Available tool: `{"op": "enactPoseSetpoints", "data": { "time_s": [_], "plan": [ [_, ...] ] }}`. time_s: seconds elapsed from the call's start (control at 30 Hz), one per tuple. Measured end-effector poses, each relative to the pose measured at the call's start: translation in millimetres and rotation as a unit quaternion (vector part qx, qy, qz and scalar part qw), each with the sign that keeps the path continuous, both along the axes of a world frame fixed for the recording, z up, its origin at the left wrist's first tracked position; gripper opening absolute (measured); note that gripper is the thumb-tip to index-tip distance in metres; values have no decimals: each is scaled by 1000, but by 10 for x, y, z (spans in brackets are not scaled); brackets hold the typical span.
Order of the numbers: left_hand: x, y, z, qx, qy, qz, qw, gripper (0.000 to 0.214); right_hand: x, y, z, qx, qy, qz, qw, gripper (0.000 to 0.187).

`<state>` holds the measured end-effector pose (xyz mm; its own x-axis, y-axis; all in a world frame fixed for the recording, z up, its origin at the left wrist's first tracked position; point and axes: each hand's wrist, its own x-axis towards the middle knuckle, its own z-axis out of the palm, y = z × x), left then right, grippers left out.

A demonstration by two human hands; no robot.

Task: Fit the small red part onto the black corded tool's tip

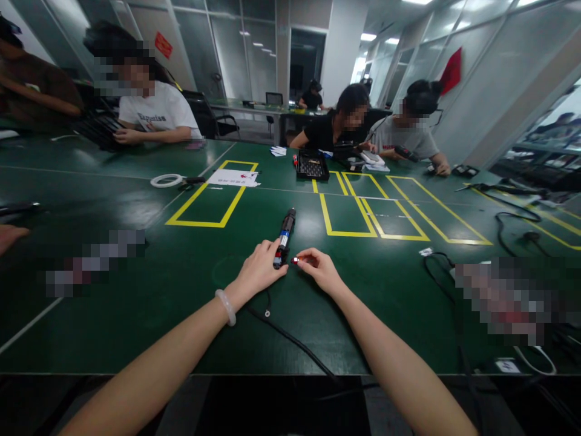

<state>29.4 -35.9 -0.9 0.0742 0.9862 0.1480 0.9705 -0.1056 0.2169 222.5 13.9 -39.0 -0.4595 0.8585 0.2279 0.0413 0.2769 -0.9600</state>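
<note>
My left hand (258,269), with a pale bangle on its wrist, closes around the near end of a dark cylindrical tool (285,232). The tool has a blue and silver band, and its narrow tip points away from me. It looks like a corded electric screwdriver, though my fingers cover part of it. Just right of it, my right hand (321,270) pinches a small red and white piece (295,261), too small to name. A black cable (295,342) runs from beneath my left hand to the table's near edge. A small metal ring (267,313) lies beside that cable.
Yellow tape outlines (349,234) mark the green table (181,339). Further back are a white paper (231,177), a coiled white cable (167,180) and a black tray (311,166). Loose black cables (436,275) lie at right. Several people sit around; another person's hand (11,237) shows at left.
</note>
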Motion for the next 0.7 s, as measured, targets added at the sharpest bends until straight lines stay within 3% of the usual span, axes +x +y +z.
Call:
{"op": "enactPoseSetpoints", "data": {
  "time_s": [0.17, 0.43, 0.7],
  "plan": [
    [204, -114, -13, 3, -3, -42, 999, 69, 7, -12, 35, 17, 12, 5, 1000, 23],
    [198, -131, -20, 8, 1, -48, 999, 68, 26, -25, 21, 102, -64, 24, 992, 11],
    [216, -132, -1, 19, 22, -42, 999, 67, 50, -18, 70, 148, -110, -1, 983, 5]
  ]
}}
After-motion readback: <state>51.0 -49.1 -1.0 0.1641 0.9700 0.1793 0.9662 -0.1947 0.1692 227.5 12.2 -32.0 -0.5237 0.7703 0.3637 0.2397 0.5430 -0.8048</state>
